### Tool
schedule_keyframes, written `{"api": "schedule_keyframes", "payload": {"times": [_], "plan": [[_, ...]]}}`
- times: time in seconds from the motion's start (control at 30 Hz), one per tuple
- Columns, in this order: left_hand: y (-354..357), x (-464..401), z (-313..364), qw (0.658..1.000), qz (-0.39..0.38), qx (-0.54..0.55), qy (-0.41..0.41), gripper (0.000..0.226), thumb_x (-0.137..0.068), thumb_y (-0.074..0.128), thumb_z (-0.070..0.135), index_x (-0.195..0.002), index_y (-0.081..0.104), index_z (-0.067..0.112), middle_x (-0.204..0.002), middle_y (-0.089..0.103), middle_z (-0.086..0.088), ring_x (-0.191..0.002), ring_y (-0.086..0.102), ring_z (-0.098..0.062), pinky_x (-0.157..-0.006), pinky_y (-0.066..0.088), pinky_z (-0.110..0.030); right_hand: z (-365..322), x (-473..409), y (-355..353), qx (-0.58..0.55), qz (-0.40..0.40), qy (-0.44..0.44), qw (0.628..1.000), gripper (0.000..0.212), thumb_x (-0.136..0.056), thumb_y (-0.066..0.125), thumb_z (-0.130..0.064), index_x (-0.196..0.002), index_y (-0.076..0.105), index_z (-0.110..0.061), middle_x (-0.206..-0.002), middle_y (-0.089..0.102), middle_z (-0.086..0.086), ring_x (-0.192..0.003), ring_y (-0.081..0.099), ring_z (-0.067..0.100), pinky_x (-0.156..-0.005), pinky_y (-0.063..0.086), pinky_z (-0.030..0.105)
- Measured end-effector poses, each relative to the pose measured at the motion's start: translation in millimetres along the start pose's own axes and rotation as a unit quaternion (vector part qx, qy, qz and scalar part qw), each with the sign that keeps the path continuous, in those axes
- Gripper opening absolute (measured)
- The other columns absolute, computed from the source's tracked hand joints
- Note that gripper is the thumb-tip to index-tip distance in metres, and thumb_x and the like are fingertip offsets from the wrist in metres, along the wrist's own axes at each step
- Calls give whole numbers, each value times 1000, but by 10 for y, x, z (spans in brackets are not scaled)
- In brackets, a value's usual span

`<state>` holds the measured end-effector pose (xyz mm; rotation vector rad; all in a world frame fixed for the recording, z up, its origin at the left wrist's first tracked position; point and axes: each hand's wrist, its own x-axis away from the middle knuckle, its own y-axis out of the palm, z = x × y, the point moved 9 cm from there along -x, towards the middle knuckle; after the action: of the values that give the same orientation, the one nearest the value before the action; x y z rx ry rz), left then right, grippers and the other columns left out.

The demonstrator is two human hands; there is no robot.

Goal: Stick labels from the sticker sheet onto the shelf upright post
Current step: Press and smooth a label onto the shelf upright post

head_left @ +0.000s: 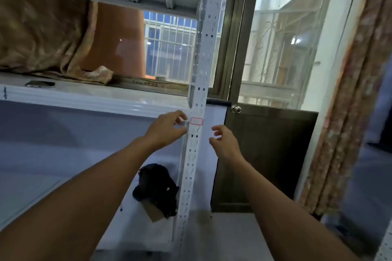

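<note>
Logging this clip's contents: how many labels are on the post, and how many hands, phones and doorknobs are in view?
Labels on the shelf upright post: 1, a red-bordered label
Hands: 2, left hand at the post's edge, right hand apart from it
Phones: 1, phone on the shelf
Doorknobs: 1, doorknob
Total: 5

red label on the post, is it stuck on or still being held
Stuck on: the red-bordered label lies flat on the shelf post; neither the left hand nor the right hand touches it.

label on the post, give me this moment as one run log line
label: stuck on post | left hand: fingers touching post edge beside label | right hand: off post, holding nothing | sticker sheet: not seen
</note>
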<state>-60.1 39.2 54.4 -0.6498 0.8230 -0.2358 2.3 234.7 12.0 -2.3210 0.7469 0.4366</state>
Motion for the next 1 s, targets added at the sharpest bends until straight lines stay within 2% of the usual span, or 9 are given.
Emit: {"api": "schedule_keyframes", "payload": {"times": [0.23, 0.37, 0.47, 0.6, 0.7, 0.77, 0.87, 0.93, 1.0], "plan": [[243, -100, 132, 994, -25, -105, 33, 34, -90, 64, 30, -123, 59, 26, -118, 63, 3, -108, 60, -20, -88, 53, -41, -31, -89, 76, 0, -10, -38, 999, 35, -99, 55, -16, -134, 54, -18, -134, 55, 2, -110, 59, 17, -94, 54, 38], [576, -279, -22, 971, -30, -208, 114, 33, -93, 57, 30, -125, 58, 24, -123, 59, 0, -113, 55, -22, -82, 51, -40, 78, -290, 174, -11, -5, -85, 996, 34, -101, 54, -16, -133, 55, -24, -134, 55, -1, -113, 57, 13, -95, 51, 32], [855, -363, -204, 948, 9, -249, 195, 33, -86, 55, 26, -116, 64, 18, -118, 63, -5, -104, 60, -29, -76, 53, -43, 291, -512, 377, -9, 3, -143, 990, 34, -101, 54, -18, -134, 54, -27, -131, 55, -3, -109, 58, 10, -94, 52, 26], [951, -498, -365, 924, 100, -269, 255, 35, -87, 51, 25, -115, 68, 13, -114, 64, -8, -100, 60, -30, -85, 47, -44, 418, -786, 453, -27, 59, -232, 970, 30, -101, 58, -19, -131, 55, -20, -124, 58, -2, -98, 62, 9, -85, 56, 24], [910, -603, -298, 899, 144, -293, 292, 30, -87, 57, 23, -113, 70, 14, -107, 65, -7, -94, 59, -28, -89, 39, -43, 310, -866, 434, 8, 89, -294, 952, 34, -99, 62, -17, -132, 54, -14, -117, 60, 3, -92, 63, 12, -81, 56, 23], [848, -656, -205, 900, 161, -282, 293, 28, -87, 60, 24, -112, 70, 17, -104, 64, -5, -94, 59, -27, -89, 37, -42, 224, -893, 405, 22, 98, -294, 950, 32, -100, 60, -20, -131, 55, -14, -116, 62, 2, -92, 63, 11, -81, 56, 23], [824, -713, -64, 900, 163, -282, 290, 28, -86, 62, 27, -112, 69, 20, -107, 62, -5, -100, 58, -29, -92, 36, -45, 104, -887, 346, 35, 93, -287, 953, 23, -101, 58, -22, -123, 59, -16, -110, 62, 0, -89, 63, 11, -80, 56, 30], [857, -770, -31, 896, 154, -310, 279, 29, -86, 65, 32, -113, 68, 23, -117, 60, -8, -111, 56, -33, -104, 31, -51, 84, -883, 317, 40, 74, -267, 960, 18, -100, 60, -21, -117, 59, -19, -106, 63, -2, -87, 63, 10, -80, 56, 32], [848, -832, -29, 898, 140, -331, 254, 28, -88, 64, 40, -113, 67, 27, -130, 54, -12, -126, 48, -37, -114, 20, -61, 82, -873, 296, 41, 55, -237, 969, 15, -99, 61, -20, -113, 58, -20, -105, 65, -3, -86, 65, 9, -80, 56, 31]]}}
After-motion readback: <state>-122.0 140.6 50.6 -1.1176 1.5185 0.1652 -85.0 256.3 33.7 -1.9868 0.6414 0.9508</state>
